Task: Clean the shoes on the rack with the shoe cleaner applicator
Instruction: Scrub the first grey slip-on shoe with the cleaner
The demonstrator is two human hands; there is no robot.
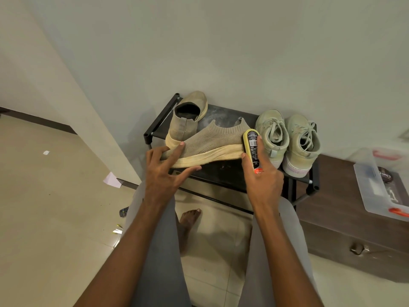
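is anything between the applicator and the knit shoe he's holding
Nothing visible. The right hand grips the applicator, whose yellow head sits right against the heel end of the knit shoe, which the left hand holds at the toe. The laced pair stands off to the right, out of the way.

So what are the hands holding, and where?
The left hand grips the knit shoe at its toe end. The right hand holds the cleaner bottle round its lower body.

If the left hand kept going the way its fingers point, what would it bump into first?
The left hand already holds the knit shoe, so going on it pushes that. Behind lies the other knit shoe, though depth is unclear.
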